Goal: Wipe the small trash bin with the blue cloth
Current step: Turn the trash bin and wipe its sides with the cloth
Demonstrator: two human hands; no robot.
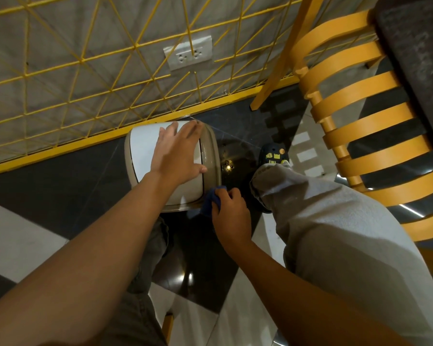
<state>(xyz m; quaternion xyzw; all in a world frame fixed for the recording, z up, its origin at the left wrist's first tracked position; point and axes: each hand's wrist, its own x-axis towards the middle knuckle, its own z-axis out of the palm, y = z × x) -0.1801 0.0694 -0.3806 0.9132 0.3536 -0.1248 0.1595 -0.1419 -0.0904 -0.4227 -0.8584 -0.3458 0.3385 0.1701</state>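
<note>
The small trash bin (143, 156), white with a beige rim and lid, stands on the dark floor by the yellow base rail. My left hand (178, 153) lies flat on its top with the fingers spread, the thumb over the lid's right edge. My right hand (231, 211) is closed around the bunched blue cloth (211, 201), which presses against the bin's lower right corner. Most of the cloth is hidden in the fist.
A yellow wire grid (90, 78) with a wall socket (188, 54) behind it runs along the wall. An orange slatted chair (360, 126) stands at the right. My grey-trousered leg (323, 216) and shoe (273, 153) sit just right of the bin.
</note>
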